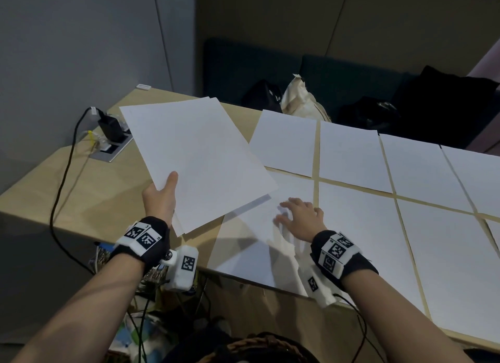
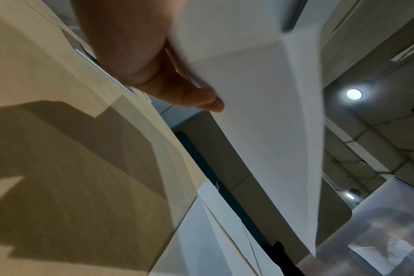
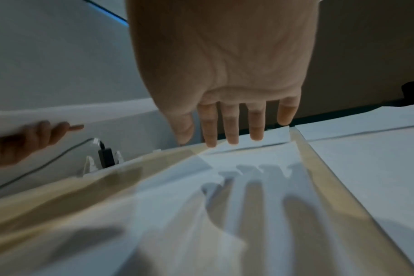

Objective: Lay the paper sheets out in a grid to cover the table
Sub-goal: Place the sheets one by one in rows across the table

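The left hand (image 1: 159,197) grips the spare stack (image 1: 197,159) lifted at 10 o'clock — clear of the tabletop (image 1: 81,178). The right hand (image 1: 300,216), fingers spread flat, hovers over the newest sheet (image 1: 257,243) at 6 o'clock — likely squaring it with the grid.

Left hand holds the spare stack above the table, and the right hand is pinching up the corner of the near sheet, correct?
Not quite. The left hand does hold the stack, but the right wrist view shows the right hand open, its fingers straight over the near sheet.
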The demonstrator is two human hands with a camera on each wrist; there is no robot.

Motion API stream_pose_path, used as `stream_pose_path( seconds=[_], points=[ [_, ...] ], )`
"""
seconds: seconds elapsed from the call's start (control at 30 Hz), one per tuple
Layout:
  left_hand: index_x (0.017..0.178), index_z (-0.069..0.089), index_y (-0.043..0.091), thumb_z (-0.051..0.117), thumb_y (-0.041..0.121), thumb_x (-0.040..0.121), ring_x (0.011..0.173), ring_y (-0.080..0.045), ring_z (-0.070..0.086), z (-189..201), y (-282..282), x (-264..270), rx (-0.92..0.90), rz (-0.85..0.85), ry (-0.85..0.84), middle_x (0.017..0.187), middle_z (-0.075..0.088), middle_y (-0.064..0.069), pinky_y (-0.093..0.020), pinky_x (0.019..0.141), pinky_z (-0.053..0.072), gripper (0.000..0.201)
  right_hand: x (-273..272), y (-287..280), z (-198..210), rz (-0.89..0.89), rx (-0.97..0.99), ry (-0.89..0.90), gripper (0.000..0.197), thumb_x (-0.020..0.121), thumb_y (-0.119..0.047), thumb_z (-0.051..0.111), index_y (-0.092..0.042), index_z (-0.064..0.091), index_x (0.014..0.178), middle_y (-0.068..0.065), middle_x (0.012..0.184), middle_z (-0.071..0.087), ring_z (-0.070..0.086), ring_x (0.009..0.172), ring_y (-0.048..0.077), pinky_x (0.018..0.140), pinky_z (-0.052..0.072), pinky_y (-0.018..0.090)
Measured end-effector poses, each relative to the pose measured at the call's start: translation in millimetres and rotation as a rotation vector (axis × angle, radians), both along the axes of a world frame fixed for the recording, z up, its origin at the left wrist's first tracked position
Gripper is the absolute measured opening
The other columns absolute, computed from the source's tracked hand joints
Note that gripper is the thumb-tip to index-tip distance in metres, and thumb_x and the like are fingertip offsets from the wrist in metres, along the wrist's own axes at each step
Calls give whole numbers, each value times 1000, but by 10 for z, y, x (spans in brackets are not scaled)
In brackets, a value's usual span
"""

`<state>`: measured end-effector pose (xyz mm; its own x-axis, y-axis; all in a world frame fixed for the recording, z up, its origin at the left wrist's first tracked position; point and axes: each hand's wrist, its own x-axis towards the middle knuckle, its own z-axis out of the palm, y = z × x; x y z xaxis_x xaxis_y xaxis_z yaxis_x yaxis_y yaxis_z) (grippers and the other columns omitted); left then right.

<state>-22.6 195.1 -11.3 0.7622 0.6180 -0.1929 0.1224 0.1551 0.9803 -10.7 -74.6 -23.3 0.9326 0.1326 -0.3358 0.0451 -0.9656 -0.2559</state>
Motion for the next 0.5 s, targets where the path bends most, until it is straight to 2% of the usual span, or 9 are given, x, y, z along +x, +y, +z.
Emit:
stream_pose_path(
  seconds=[0.07, 0.13, 0.2, 0.27, 0.3, 0.37, 0.43, 0.5],
  points=[
    [109, 61, 7, 58, 22, 91, 94, -19, 57, 1, -26, 23, 11, -28, 13, 96, 63, -1, -25, 82, 41, 24, 115, 10, 145, -66, 211, -64, 38, 100, -31, 35, -13, 52, 130, 8, 135, 55, 51, 123, 27, 105, 34, 41],
    [103, 61, 10, 59, 21, 91, 94, -20, 58, 9, -70, 42, 27, -55, 22, 96, 64, -1, -26, 82, 41, 17, 213, 33, 290, -154, 504, -92, 34, 101, -24, 35, -5, 59, 116, 12, 106, 66, 61, 93, 23, 82, 47, 30],
    [108, 63, 6, 60, 20, 90, 95, -20, 59, 26, -128, 58, 27, -78, 16, 105, 64, -6, -27, 84, 43, 23, 309, 53, 416, -178, 629, -92, 27, 99, -13, 37, -3, 62, 103, 9, 82, 62, 56, 70, 20, 63, 44, 22],
    [109, 63, 6, 62, 19, 89, 96, -20, 60, 43, -191, 72, 15, -102, 9, 106, 65, -6, -27, 84, 45, 23, 405, 60, 464, -184, 697, -92, 24, 91, 2, 39, 1, 62, 88, 12, 69, 55, 49, 61, 22, 60, 41, 26],
    [107, 63, 8, 62, 18, 89, 94, -20, 61, 51, -218, 74, 9, -114, 11, 105, 65, -6, -27, 82, 45, 21, 428, 57, 473, -197, 751, -100, 23, 92, 0, 43, 2, 60, 77, 12, 64, 52, 46, 58, 21, 58, 40, 28],
    [104, 63, 11, 63, 17, 88, 87, -18, 63, 56, -275, 81, 0, -125, 3, 98, 66, -4, -22, 73, 49, 17, 464, 31, 508, -253, 874, -107, 41, 98, -28, 46, -3, 51, 65, 9, 57, 46, 42, 51, 17, 52, 36, 23],
    [102, 62, 12, 64, 17, 88, 78, -10, 62, 47, -316, 86, 10, -131, -4, 88, 65, 4, -11, 58, 49, 16, 509, -1, 559, -334, 964, -107, 55, 96, -45, 41, 1, 57, 71, 9, 62, 50, 47, 56, 16, 53, 40, 20],
    [102, 62, 12, 64, 16, 87, 76, -5, 60, 32, -331, 90, 13, -127, -10, 84, 63, 8, -7, 53, 47, 16, 582, -38, 594, -402, 1013, -80, 59, 94, -51, 41, 1, 64, 79, 6, 65, 53, 49, 58, 16, 56, 41, 23]
  ],
)
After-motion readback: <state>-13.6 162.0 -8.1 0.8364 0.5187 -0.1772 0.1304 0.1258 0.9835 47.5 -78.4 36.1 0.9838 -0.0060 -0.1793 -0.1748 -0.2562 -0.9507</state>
